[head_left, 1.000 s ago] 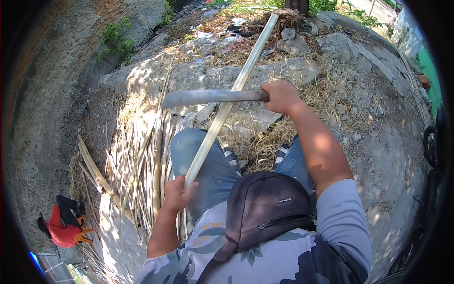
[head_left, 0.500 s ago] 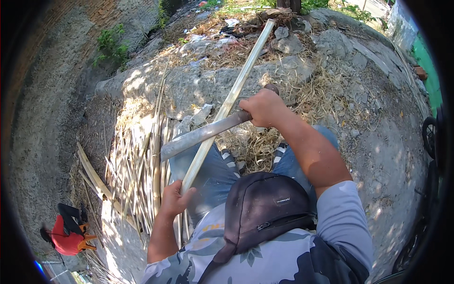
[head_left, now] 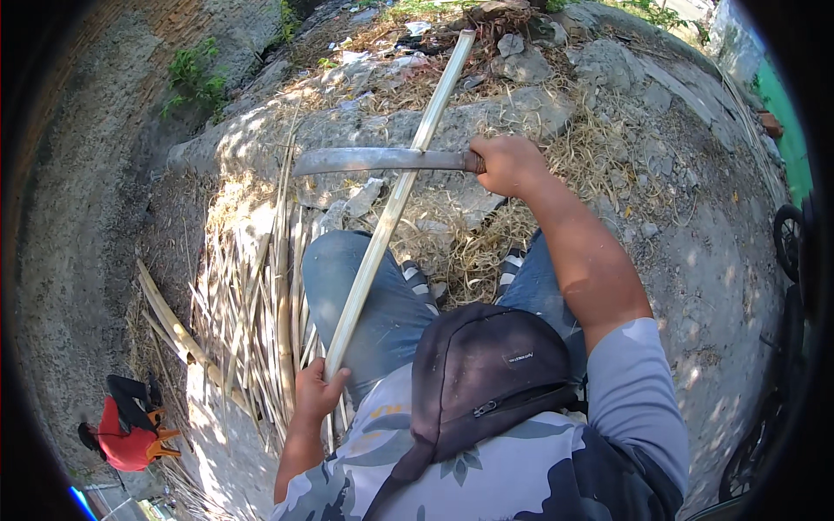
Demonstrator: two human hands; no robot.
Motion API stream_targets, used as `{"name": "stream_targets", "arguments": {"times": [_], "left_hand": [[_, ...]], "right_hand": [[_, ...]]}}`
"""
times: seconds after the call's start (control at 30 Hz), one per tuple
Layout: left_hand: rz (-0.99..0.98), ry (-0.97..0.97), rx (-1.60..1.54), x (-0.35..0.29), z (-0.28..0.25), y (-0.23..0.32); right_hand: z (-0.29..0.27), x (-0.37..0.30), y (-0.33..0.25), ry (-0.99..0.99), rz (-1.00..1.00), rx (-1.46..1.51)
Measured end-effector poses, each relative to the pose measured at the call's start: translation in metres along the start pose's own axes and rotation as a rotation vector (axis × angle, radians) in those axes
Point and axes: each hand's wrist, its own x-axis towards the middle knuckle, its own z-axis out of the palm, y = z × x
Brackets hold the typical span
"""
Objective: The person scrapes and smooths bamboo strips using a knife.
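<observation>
A long pale bamboo strip (head_left: 382,234) slants up and away from my lap across my left thigh. Its near end is in my left hand (head_left: 319,388), which is closed round it with the thumb along the side. My right hand (head_left: 508,165) grips the dark handle of a machete (head_left: 365,160). The broad grey blade points left and lies across the strip, over its upper half. Whether the edge bites into the strip, I cannot tell.
Several split bamboo strips (head_left: 252,321) lie piled left of my legs, beside a thicker bamboo piece (head_left: 178,334). Curly shavings (head_left: 473,256) cover the ground between my feet. A low stone ledge (head_left: 347,130) runs ahead. A person in red (head_left: 122,434) sits at lower left.
My right hand has pushed the machete up and away along the strip, and the blade has swung nearly level. The strip's near end and my left hand have dropped slightly toward me.
</observation>
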Motion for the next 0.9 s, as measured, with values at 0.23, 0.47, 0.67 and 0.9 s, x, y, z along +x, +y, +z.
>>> {"name": "stream_targets", "arguments": {"times": [0.23,0.47,0.67,0.9], "left_hand": [[0.093,0.123,0.135,-0.001,0.017,-0.008],[0.125,0.188,0.205,0.002,0.028,-0.023],[0.099,0.137,0.262,0.013,0.017,0.001],[0.088,0.159,0.229,0.013,0.019,0.003]], "right_hand": [[-0.005,-0.006,-0.029,-0.095,-0.164,-0.075],[-0.004,0.003,0.002,0.067,-0.027,0.07],[0.004,-0.002,0.01,0.082,0.086,0.038],[0.0,-0.009,-0.043,-0.162,-0.22,-0.002]]}}
